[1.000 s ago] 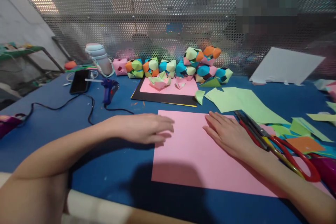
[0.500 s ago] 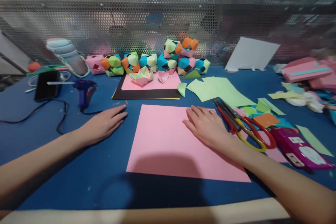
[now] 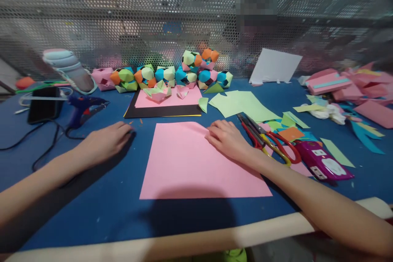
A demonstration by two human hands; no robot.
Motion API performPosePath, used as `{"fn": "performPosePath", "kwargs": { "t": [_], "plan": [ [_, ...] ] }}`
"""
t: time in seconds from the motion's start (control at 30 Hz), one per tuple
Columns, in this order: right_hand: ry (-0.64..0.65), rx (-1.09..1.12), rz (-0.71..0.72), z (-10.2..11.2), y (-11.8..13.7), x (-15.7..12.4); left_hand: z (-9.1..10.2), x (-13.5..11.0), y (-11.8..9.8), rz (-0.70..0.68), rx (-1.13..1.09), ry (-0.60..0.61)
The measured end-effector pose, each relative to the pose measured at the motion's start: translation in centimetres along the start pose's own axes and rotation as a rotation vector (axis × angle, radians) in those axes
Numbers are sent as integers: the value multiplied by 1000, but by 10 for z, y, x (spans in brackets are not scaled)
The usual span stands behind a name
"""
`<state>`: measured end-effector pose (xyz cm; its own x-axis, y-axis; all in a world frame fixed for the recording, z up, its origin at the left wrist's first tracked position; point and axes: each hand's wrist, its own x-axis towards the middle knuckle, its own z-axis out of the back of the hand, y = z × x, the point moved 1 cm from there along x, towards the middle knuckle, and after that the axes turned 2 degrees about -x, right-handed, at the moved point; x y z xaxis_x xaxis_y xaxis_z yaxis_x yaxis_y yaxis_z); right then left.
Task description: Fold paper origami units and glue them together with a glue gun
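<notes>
A pink paper sheet (image 3: 178,159) lies in front of me, its far edge lifted slightly near the fingers of my right hand (image 3: 227,139). That hand rests over the sheet's far right part, fingers bent and closed on the paper; the fingertips are partly hidden. To the left of the sheet, my left hand (image 3: 107,141) hovers just over the blue table (image 3: 119,208). Its fingers are loosely bent and hold nothing. Red- and yellow-handled scissors (image 3: 270,139) lie right of my right hand.
Folded paper balls (image 3: 144,77) line the mesh panel (image 3: 129,28). Pink and black sheets (image 3: 153,111) lie before them, green sheets (image 3: 245,104) to their right. At left are a blue glue gun (image 3: 80,108), a phone (image 3: 44,104) and a bottle (image 3: 70,69); at right, a purple packet (image 3: 322,159) and paper scraps.
My left hand has risen slightly off the table and its fingers have bent. My right fingers have curled at the sheet, and its far edge has lifted. The camera view has shifted.
</notes>
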<state>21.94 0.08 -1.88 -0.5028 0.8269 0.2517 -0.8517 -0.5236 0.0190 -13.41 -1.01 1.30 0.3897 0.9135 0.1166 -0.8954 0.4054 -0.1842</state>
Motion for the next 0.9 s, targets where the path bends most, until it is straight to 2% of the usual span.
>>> {"fn": "performPosePath", "kwargs": {
  "t": [0.17, 0.3, 0.37, 0.47, 0.57, 0.63, 0.7, 0.77, 0.83, 0.9],
  "plan": [
    [-177, -3, 94, -5, 15, -2, -25, 47, -43, -50, -211, 40],
    [-291, 23, 102, 2, 11, -2, -34, 58, -60, -61, -291, 49],
    [-335, 87, 40, 7, 0, 1, -34, 57, -61, -56, -326, 7],
    [-390, 289, -160, 13, -24, 5, -31, 55, -62, -72, -359, -86],
    [-334, 592, -439, 15, -47, 7, -32, 56, -64, -91, -367, -125],
    [-268, 839, -559, 14, -56, 7, -34, 58, -64, -95, -366, -138],
    [-250, 1092, -572, 12, -61, 6, -37, 60, -60, -83, -358, -151],
    [-290, 1257, -539, 11, -64, 5, -38, 63, -52, -40, -364, -167],
    [-345, 1293, -535, 12, -68, 4, -38, 66, -42, 22, -401, -166],
    [-332, 1233, -541, 14, -73, 2, -37, 68, -33, 79, -458, -145]
  ]
}}
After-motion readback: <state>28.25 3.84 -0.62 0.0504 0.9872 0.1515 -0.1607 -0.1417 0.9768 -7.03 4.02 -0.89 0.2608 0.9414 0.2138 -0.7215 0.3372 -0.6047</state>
